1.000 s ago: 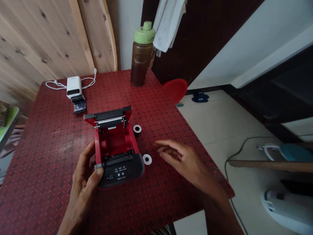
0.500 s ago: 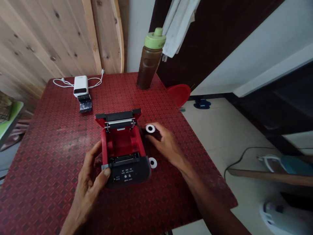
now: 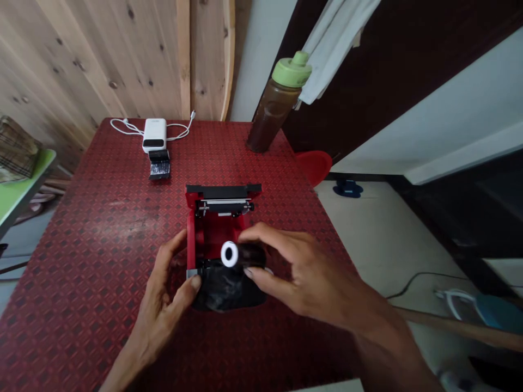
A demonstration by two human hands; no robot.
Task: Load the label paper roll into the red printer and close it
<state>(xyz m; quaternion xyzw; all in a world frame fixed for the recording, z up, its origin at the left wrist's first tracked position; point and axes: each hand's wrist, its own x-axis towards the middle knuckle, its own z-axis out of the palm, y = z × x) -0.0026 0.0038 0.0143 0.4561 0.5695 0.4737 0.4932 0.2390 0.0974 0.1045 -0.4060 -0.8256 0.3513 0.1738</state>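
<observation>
Fingers (image 3: 261,235) of the right hand (image 3: 310,272) pinch a dark roll (image 3: 245,255) from above and behind, its white core (image 3: 229,254) facing left, and hold it over the near end of a red-and-black receipt printer (image 3: 223,218). The left hand (image 3: 163,288) cups the printer's near left corner, thumb on the front edge and fingers curled out of sight behind the red side wall. The printer's red compartment gapes open beyond the roll, with room showing between the roll and the raised black lid section at the far end. Around it spreads a red patterned counter (image 3: 102,272), whose right edge passes close beside the right forearm. Farther off lie a white power bank (image 3: 154,134) with its white cable and a brown bottle (image 3: 273,111) with a green cap.
</observation>
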